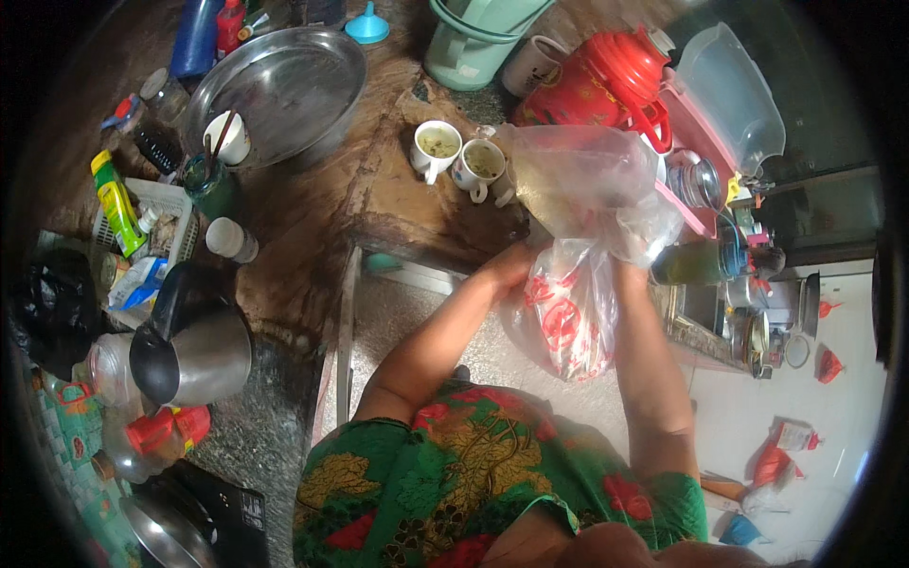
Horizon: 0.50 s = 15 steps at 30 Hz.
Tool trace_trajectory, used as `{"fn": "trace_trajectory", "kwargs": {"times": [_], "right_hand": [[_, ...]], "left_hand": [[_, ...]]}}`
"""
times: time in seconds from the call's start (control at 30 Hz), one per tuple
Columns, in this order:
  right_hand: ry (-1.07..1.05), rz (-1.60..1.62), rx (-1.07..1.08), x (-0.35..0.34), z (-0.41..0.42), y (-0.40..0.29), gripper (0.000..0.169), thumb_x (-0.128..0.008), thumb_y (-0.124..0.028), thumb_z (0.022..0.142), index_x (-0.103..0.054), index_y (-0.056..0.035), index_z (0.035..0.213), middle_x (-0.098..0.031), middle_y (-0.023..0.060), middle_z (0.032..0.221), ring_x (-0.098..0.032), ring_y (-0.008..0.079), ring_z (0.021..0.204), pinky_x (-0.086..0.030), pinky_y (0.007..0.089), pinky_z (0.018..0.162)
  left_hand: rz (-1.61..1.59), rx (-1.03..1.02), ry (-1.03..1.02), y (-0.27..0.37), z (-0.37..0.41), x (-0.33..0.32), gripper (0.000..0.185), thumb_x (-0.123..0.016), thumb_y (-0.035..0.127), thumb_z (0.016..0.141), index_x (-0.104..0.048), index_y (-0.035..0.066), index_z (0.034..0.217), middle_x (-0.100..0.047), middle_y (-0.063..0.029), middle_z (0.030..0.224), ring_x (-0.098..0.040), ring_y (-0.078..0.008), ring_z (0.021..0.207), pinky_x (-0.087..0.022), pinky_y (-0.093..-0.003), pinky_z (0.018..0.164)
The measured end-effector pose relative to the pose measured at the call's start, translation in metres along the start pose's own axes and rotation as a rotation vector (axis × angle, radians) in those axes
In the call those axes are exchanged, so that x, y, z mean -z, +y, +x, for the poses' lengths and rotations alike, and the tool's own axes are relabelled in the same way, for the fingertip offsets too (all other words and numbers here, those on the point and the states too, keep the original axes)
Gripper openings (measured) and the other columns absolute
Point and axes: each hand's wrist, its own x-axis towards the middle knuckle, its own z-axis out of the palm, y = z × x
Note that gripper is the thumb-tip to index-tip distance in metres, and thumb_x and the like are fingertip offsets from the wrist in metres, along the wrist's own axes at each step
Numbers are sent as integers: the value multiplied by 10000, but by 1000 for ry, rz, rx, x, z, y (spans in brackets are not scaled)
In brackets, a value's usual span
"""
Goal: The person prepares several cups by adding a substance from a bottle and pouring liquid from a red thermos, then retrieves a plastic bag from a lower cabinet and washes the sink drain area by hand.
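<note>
A clear plastic bag with red print (564,312) hangs between my forearms, below the counter's front edge. A larger translucent plastic bag (582,170) spreads above it over the counter. My left hand (522,263) is at the left side of the printed bag, its fingers mostly hidden by plastic. My right hand (632,248) is inside or behind crumpled clear plastic, and its fingers do not show clearly. Two white mugs (435,145) (481,163) holding liquid with bits of leaf stand on the counter just left of the larger bag.
A red thermos flask (603,78) and pale green pitcher (469,53) stand at the back. A round metal tray (284,92) lies at the back left, near a white basket (186,213). A metal kettle (206,348) is left; a bottle of greenish liquid (689,263) is right.
</note>
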Motion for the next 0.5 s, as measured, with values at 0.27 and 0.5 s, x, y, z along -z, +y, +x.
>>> {"fn": "trace_trajectory", "kwargs": {"times": [0.27,0.5], "right_hand": [[-69,375,-272,33,3,-57,308,-596,-188,792,-553,-52,1066,-541,118,1087,-503,269,1013,-390,361,883],[-115,82,-132,27,-1,-50,300,-559,-160,818,-523,-72,1102,-525,105,1094,-492,230,1015,-408,330,863]], "left_hand": [[7,66,12,3,-10,2,319,-580,206,837,-558,11,1088,-595,-64,1004,-571,-120,861,-474,-285,770],[11,25,-99,5,-6,6,329,-580,199,839,-543,13,1107,-580,-56,1025,-563,-115,859,-472,-279,768]]}}
